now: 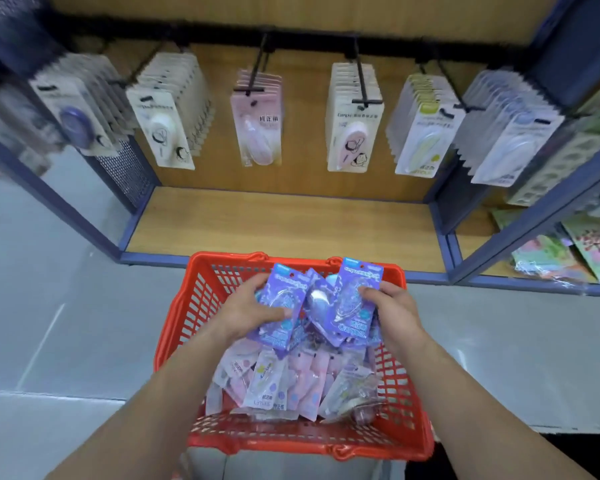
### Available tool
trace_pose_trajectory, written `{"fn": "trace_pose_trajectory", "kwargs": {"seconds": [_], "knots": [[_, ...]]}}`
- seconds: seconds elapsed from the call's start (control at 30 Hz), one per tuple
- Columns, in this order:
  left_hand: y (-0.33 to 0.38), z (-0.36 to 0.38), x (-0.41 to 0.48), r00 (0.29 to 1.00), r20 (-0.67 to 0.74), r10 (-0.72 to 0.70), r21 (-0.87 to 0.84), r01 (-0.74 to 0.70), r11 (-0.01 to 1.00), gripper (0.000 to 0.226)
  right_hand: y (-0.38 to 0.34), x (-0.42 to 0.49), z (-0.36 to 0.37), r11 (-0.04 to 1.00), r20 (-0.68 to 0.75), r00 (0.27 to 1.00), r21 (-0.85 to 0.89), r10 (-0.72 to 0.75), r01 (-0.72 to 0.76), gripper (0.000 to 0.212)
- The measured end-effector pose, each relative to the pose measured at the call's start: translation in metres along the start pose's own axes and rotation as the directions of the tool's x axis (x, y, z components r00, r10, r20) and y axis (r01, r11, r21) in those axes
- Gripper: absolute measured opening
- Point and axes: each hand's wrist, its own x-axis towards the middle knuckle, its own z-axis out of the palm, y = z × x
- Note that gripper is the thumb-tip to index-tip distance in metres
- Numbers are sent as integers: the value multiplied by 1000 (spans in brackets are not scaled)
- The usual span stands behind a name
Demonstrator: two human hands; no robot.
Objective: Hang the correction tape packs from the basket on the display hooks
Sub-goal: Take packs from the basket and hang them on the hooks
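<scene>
Blue-framed, wood-backed display shelf [284,220] with black wire hooks [361,77] carrying carded packs. Red slatted plastic basket [312,441] in front, heaped with pastel correction tape packs [274,379]. Hands above the heap: left hand [250,306] grips a purple pack [279,306], right hand [394,301] grips a second purple pack [355,299]

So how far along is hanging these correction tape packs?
Done: the black wire display hooks already carry rows of packs. In hand: left hand and right hand each grip purple carded packs over the red plastic basket. Left: many pink and white packs lie inside.
</scene>
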Motion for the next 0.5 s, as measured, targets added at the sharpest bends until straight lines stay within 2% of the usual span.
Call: {"fn": "trace_pose_trajectory", "kwargs": {"seconds": [0.13, 0.23, 0.37, 0.5], "knots": [[69, -28, -43, 986, -104, 134, -19, -136, 990, 93, -51, -23, 17, 997, 118, 990, 27, -72, 70, 11], [98, -35, -77, 975, -153, 162, -188, -190, 964, 72, -85, -47, 18, 991, 214, 970, 86, -119, 103, 11], [105, -19, -110, 971, -191, 142, -460, -216, 861, 47, -108, -75, 14, 978, 274, 950, 179, -150, 103, 16], [83, 4, -113, 984, -154, 89, -522, -158, 838, 39, -96, -83, 23, 986, 232, 960, 101, -156, 135, 13]]}}
